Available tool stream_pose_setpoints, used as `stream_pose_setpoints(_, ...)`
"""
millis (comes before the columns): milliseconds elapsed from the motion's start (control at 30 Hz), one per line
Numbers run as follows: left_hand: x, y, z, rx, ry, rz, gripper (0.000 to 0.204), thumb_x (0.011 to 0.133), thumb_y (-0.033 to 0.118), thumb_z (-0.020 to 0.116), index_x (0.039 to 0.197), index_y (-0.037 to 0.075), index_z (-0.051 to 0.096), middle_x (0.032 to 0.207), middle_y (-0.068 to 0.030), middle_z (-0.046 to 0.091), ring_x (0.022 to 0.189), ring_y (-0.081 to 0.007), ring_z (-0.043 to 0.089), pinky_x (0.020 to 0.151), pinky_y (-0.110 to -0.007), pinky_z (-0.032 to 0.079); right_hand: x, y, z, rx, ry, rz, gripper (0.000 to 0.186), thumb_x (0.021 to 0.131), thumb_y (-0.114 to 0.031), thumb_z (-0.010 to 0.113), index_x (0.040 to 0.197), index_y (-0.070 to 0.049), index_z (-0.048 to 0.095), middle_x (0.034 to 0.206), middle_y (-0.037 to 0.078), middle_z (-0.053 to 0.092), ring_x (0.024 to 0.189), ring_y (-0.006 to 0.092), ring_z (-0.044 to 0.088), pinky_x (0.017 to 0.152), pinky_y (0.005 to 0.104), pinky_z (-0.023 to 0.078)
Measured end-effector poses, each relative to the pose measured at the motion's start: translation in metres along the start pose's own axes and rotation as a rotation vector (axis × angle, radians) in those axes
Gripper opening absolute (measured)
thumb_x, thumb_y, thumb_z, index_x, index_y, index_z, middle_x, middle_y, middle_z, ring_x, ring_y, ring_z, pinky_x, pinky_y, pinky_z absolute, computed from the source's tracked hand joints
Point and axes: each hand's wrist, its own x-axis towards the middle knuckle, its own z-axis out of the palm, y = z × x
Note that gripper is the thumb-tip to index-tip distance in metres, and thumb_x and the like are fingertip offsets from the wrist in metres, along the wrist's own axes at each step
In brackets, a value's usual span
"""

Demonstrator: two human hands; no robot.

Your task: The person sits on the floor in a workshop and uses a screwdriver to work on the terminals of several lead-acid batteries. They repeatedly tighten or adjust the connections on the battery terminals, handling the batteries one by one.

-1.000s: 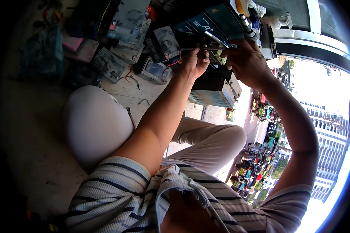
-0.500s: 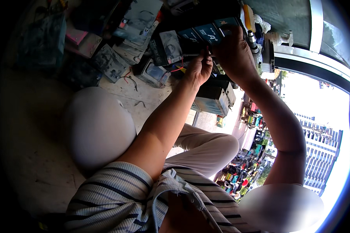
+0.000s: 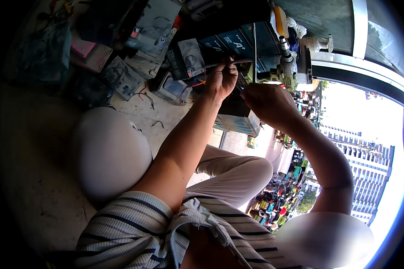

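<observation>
My left hand [image 3: 223, 80] is closed, its thumb and fingers pinched on a dark cable [image 3: 242, 61] that runs off to both sides of the fingertips. My right hand [image 3: 270, 102] wraps round the lower end of a long thin metal rod [image 3: 255, 49]. The rod stands nearly upright in the picture, and whatever is at its lower end is hidden in the fist. Dark boxed batteries [image 3: 235, 42] lie just beyond both hands. A grey-topped battery [image 3: 191, 57] with red leads sits left of the left fingertips. Below the hands is a larger battery case [image 3: 238, 119].
Several used batteries [image 3: 150, 33] are heaped at the far left. A greenish power tool with a socket [image 3: 287, 67] stands right of the rod. Short cable scraps [image 3: 157, 123] lie on the tiled floor [image 3: 134, 107]. A window frame [image 3: 345, 62] borders the right.
My right hand has come down and nearer, away from the boxed batteries, and the metal rod now shows in full length. My left hand has shifted slightly left, still pinching.
</observation>
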Motion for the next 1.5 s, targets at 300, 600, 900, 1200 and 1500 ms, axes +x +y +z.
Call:
stream_pose_setpoints(300, -0.007, -0.01, -0.006, 0.087, 0.007, -0.073, 0.004, 0.083, 0.001, 0.055, 0.086, -0.001, 0.054, 0.075, -0.0055, 0.056, 0.063, -0.0128, 0.053, 0.056, -0.023, 0.045, 0.057, 0.1, -0.009, -0.626, 0.253, -0.35, 0.018, 0.077, -0.011, 0.054, 0.093, -0.008, 0.061, 0.098, 0.016, 0.06, 0.084, 0.0269, 0.061, 0.073, 0.0326, 0.05)
stream_pose_setpoints(600, -0.015, -0.012, 0.016, 0.229, 0.142, 0.028, 0.01, 0.085, 0.005, 0.055, 0.095, 0.001, 0.056, 0.086, -0.0076, 0.06, 0.072, -0.015, 0.06, 0.066, -0.024, 0.053, 0.023, -0.014, -0.024, -0.006, 0.019, -0.235, 0.023, 0.084, -0.027, 0.052, 0.101, -0.016, 0.062, 0.073, 0.012, 0.062, 0.064, 0.0271, 0.061, 0.06, 0.0377, 0.047)
stream_pose_setpoints(900, 0.007, -0.022, 0.012, 0.174, 0.273, 0.073, 0.013, 0.081, 0.0, 0.059, 0.094, 0.0, 0.057, 0.084, -0.008, 0.062, 0.069, -0.0154, 0.059, 0.06, -0.023, 0.052, 0.018, 0.053, -0.028, -0.13, -0.109, 0.215, 0.029, 0.086, -0.034, 0.049, 0.085, -0.01, 0.067, 0.067, 0.013, 0.062, 0.063, 0.0256, 0.061, 0.058, 0.0378, 0.046)
stream_pose_setpoints(1200, 0.021, -0.022, 0.0, 0.021, 0.129, 0.024, 0.006, 0.083, 0.001, 0.057, 0.09, 0.0, 0.056, 0.084, -0.0094, 0.061, 0.074, -0.0173, 0.06, 0.064, -0.025, 0.053, 0.063, 0.128, -0.004, -0.279, 0.285, -0.508, 0.021, 0.084, -0.018, 0.053, 0.099, -0.005, 0.061, 0.068, 0.009, 0.058, 0.056, 0.0191, 0.058, 0.051, 0.0319, 0.048)
stream_pose_setpoints(1500, 0.02, -0.012, 0.012, 0.062, 0.085, 0.063, 0.007, 0.084, 0.003, 0.057, 0.089, -0.001, 0.058, 0.081, -0.0077, 0.061, 0.072, -0.0149, 0.06, 0.063, -0.023, 0.052, 0.083, 0.057, -0.034, 1.157, -0.044, 0.626, 0.034, 0.083, -0.038, 0.059, 0.086, -0.005, 0.058, 0.06, -0.001, 0.048, 0.042, 0.004, 0.037, 0.037, 0.0172, 0.026)
